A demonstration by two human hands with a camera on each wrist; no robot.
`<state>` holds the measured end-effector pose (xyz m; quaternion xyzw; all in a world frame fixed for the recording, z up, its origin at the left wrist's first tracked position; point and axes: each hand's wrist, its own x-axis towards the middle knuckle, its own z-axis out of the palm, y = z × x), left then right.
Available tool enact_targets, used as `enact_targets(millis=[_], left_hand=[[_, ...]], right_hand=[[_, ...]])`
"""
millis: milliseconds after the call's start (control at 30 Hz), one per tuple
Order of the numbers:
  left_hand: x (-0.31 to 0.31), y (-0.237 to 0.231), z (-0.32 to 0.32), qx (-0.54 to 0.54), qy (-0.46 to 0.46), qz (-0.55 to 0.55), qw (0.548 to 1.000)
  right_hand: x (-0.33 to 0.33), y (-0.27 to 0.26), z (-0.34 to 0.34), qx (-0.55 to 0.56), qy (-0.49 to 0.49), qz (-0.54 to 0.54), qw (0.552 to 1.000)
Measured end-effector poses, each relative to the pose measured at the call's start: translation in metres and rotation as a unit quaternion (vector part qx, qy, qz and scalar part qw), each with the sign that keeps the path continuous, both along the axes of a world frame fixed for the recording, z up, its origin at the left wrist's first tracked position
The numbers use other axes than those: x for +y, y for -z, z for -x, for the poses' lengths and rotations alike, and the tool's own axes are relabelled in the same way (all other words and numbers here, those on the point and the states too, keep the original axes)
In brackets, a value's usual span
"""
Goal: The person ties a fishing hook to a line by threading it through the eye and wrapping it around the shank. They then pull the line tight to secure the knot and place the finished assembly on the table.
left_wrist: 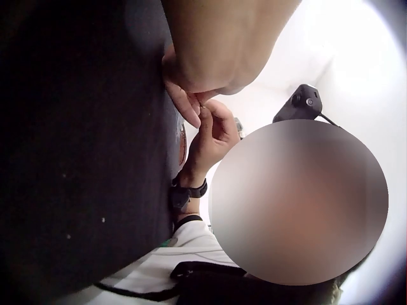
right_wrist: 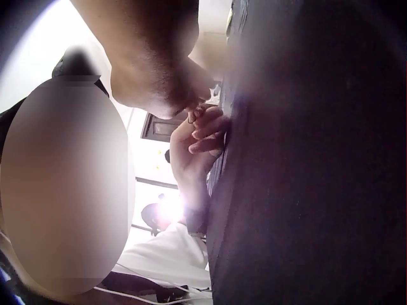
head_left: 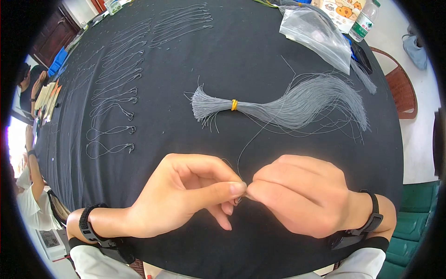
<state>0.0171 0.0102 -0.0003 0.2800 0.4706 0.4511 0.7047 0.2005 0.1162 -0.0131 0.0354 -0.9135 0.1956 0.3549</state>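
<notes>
Low over the near part of the black-covered table, my left hand (head_left: pixel 181 197) and right hand (head_left: pixel 304 195) meet fingertip to fingertip. A thin grey cord (head_left: pixel 240 156) rises from between them in a curve toward the bundle. Thumb and forefinger of the left hand pinch it, the other fingers loosely bent below. My right hand has its fingers folded in and pinches the cord right beside the left thumb; its fingertips are mostly hidden. Beyond the hands lies a bundle of grey cords (head_left: pixel 297 109), bound near its left end by a yellow tie (head_left: pixel 234 104).
Several knotted cord loops (head_left: pixel 111 148) lie in a column at left, with more loops (head_left: pixel 183 25) farther back. A clear plastic bag (head_left: pixel 318 39), a water bottle (head_left: pixel 364 21) and a dark phone (head_left: pixel 361 58) are at far right. Other people sit at the left edge.
</notes>
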Motion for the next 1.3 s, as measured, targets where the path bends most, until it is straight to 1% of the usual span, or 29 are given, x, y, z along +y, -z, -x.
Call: enact_targets(millis=[67,133,167,233,300,433,600,733,867,1133,1300], left_hand=[[0.000,0.001,0.000,-0.011,0.000,-0.007,1.000],[0.004,0.001,0.001,0.028,-0.063,-0.017,0.997],[0.006,0.001,0.003,0.043,-0.056,-0.033,0.997],[0.003,-0.001,-0.001,0.025,-0.042,-0.039,0.998],[0.004,-0.003,-0.001,0.019,-0.028,-0.040,0.999],[0.004,-0.002,0.002,-0.024,-0.016,-0.021,0.999],[0.003,-0.001,0.001,-0.048,-0.008,0.001,0.999],[0.004,-0.003,0.001,-0.046,-0.007,0.015,0.999],[0.004,-0.004,0.002,-0.043,-0.005,0.020,0.999],[0.003,-0.002,0.001,-0.027,-0.009,0.014,0.999],[0.002,-0.001,0.000,-0.025,-0.005,0.022,0.999]], right_hand=[[0.000,-0.005,-0.002,-0.032,-0.026,0.011,0.999],[-0.007,-0.010,-0.005,-0.075,-0.073,0.033,0.994],[-0.008,-0.008,-0.004,-0.063,-0.062,0.022,0.996],[-0.006,-0.006,-0.004,-0.028,-0.027,0.006,0.999],[-0.003,-0.007,-0.003,0.000,0.007,0.021,1.000],[-0.003,-0.008,-0.001,0.011,0.049,0.086,0.995],[-0.004,-0.006,0.000,0.015,0.054,0.085,0.995],[-0.003,-0.003,0.002,0.030,0.051,0.085,0.995],[-0.004,-0.002,0.001,0.030,0.049,0.065,0.996],[-0.005,-0.001,-0.001,0.038,0.038,-0.023,0.998],[-0.006,0.000,-0.002,0.025,0.033,-0.021,0.999]])
